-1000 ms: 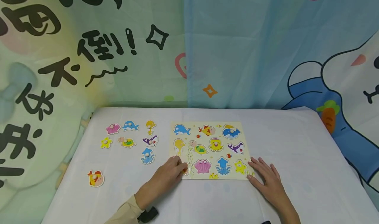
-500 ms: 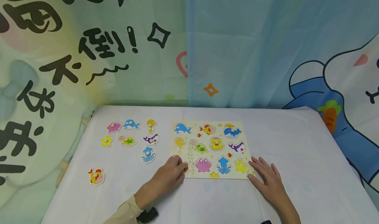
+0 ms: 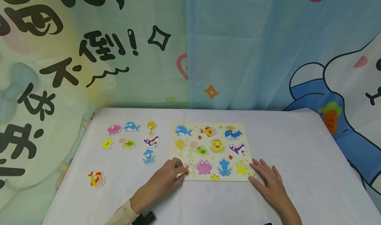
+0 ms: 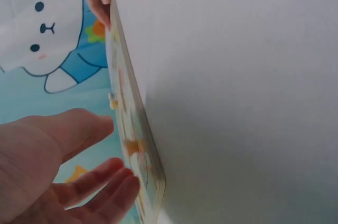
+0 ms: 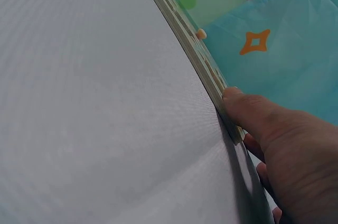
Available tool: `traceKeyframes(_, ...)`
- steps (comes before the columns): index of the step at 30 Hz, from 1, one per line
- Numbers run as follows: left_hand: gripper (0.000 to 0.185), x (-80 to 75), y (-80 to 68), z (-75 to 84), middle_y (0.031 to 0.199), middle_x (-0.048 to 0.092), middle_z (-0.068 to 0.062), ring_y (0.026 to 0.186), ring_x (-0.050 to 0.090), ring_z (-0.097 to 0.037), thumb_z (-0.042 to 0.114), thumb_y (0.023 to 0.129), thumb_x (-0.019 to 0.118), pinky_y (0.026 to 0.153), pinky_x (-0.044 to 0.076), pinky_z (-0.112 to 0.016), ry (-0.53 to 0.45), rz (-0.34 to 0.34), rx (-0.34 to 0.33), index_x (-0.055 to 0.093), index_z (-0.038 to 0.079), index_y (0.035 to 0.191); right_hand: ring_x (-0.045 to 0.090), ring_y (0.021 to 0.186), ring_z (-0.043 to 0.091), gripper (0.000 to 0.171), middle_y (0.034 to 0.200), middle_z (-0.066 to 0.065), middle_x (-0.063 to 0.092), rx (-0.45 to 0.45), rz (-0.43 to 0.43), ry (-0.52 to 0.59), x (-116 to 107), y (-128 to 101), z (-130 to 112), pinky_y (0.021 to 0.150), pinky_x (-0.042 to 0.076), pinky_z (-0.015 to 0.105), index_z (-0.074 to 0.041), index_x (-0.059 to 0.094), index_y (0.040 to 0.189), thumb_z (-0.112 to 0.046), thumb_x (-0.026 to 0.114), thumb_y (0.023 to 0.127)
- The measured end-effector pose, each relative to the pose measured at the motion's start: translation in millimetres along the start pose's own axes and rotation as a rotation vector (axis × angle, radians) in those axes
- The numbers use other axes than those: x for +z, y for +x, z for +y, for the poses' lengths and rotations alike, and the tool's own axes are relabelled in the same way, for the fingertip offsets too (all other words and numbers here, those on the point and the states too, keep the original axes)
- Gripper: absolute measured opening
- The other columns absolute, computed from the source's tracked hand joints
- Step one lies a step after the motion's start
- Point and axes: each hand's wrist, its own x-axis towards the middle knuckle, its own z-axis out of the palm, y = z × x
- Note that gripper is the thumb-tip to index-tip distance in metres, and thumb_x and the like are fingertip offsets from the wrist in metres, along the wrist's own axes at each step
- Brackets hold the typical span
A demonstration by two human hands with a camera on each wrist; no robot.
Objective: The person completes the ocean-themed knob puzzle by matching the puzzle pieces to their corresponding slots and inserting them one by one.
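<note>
A sea-animal peg puzzle board point(image 3: 232, 178) lies flat on the white table. My left hand point(image 3: 166, 178) is at its near left corner, fingertips beside a small piece point(image 3: 187, 168) there. In the left wrist view the thumb point(image 4: 79, 126) and fingers point(image 4: 113, 182) are spread apart, just short of a peg point(image 4: 133, 147) on the board point(image 4: 138, 123). My right hand point(image 3: 268, 182) lies flat at the near right corner, and its thumb point(image 5: 248, 108) touches the board's edge point(image 5: 195, 57). A blue whale piece point(image 3: 233, 133) sits in the board.
Loose pieces lie left of the board: pink shell point(image 3: 114, 129), blue whale point(image 3: 131, 126), seahorse point(image 3: 151, 127), star point(image 3: 106, 143), turtle point(image 3: 128, 143), purple whale point(image 3: 151, 141), blue octopus point(image 3: 148, 157). A fish piece point(image 3: 96, 179) lies apart near the left edge. Printed curtains hang behind.
The left forearm has drawn back slightly while its fingertips stay at the board's near left corner. The right hand and the board have not moved.
</note>
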Motion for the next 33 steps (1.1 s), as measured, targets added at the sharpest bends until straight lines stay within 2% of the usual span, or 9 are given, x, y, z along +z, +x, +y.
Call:
traceKeyframes(6,0.019,-15.4,-2.8,-20.5,0.108,0.061,0.001,0.098,0.052,-0.012,0.019,0.088,0.07,0.083,0.05,-0.027,0.041,0.045,-0.054,0.073,0.018,0.107,0.027,0.143,0.041,0.051,0.148,0.018,0.046,-0.002,0.002,-0.003,1,0,-1,0.119,-0.002,0.06,-0.009,0.056,0.132,-0.037,0.065,0.091)
traceKeyframes(10,0.023,-37.3,-5.7,-49.5,0.108,0.063,-0.002,0.101,0.056,-0.016,0.013,0.085,0.072,0.087,0.052,-0.033,0.022,0.091,-0.1,0.072,0.013,0.108,0.027,0.143,0.042,0.05,0.148,0.018,0.046,-0.001,0.002,-0.002,1,0,-2,0.118,-0.002,0.06,-0.009,0.057,0.132,-0.037,0.065,0.091)
traceKeyframes(13,0.023,-59.8,-6.7,-77.8,0.107,0.063,-0.007,0.101,0.058,-0.022,0.008,0.086,0.071,0.086,0.053,-0.039,-0.056,0.114,-0.156,0.07,0.007,0.109,0.027,0.143,0.042,0.051,0.148,0.018,0.046,0.001,-0.002,-0.007,1,0,-2,0.118,-0.002,0.06,-0.009,0.057,0.132,-0.037,0.065,0.091)
traceKeyframes(17,0.024,-83.5,-7.9,-119.9,0.112,0.062,-0.016,0.101,0.059,-0.03,0.008,0.09,0.064,0.084,0.054,-0.045,-0.115,0.145,-0.296,0.067,0.002,0.113,0.027,0.142,0.042,0.051,0.148,0.019,0.046,0.003,-0.006,-0.011,1,0,-2,0.118,-0.003,0.06,-0.009,0.056,0.132,-0.037,0.065,0.091)
traceKeyframes(18,0.024,-87.0,-9.1,-130.4,0.112,0.063,-0.019,0.102,0.059,-0.033,0.007,0.09,0.063,0.086,0.052,-0.047,-0.107,0.172,-0.324,0.067,0.0,0.113,0.027,0.142,0.042,0.051,0.148,0.018,0.046,0.002,-0.007,-0.007,1,0,-2,0.118,-0.003,0.06,-0.009,0.057,0.132,-0.037,0.065,0.091)
traceKeyframes(22,0.033,-92.8,-15.5,-167.6,0.123,0.053,-0.029,0.115,0.046,-0.047,0.01,0.091,0.06,0.095,0.04,-0.059,-0.026,0.246,-0.543,0.061,-0.003,0.121,0.027,0.142,0.043,0.051,0.149,0.017,0.045,0.017,-0.014,-0.007,3,-3,-2,0.119,-0.004,0.059,-0.011,0.057,0.132,-0.039,0.064,0.091)
traceKeyframes(25,0.037,-96.2,-16.9,-187.1,0.125,0.047,-0.033,0.117,0.04,-0.052,0.009,0.092,0.056,0.096,0.036,-0.062,0.019,0.257,-0.667,0.056,-0.007,0.125,0.026,0.143,0.042,0.052,0.149,0.016,0.045,0.034,-0.028,-0.012,4,-5,-1,0.119,-0.006,0.058,-0.012,0.056,0.132,-0.042,0.063,0.091)
traceKeyframes(28,0.032,-100.1,-13.2,-199.1,0.116,0.052,-0.033,0.107,0.048,-0.048,0.004,0.094,0.053,0.092,0.042,-0.057,0.033,0.252,-0.674,0.056,-0.013,0.121,0.026,0.143,0.043,0.052,0.149,0.017,0.045,0.024,-0.024,-0.01,3,-4,-1,0.119,-0.005,0.059,-0.011,0.056,0.132,-0.041,0.063,0.091)
traceKeyframes(33,0.023,-102.1,-8.6,-213.6,0.099,0.059,-0.03,0.092,0.055,-0.043,-0.001,0.094,0.052,0.083,0.044,-0.053,0.08,0.299,-0.603,0.063,-0.016,0.108,0.026,0.143,0.043,0.051,0.148,0.019,0.045,0.004,-0.014,-0.009,0,1,-1,0.119,-0.005,0.059,-0.009,0.056,0.133,-0.038,0.063,0.092)
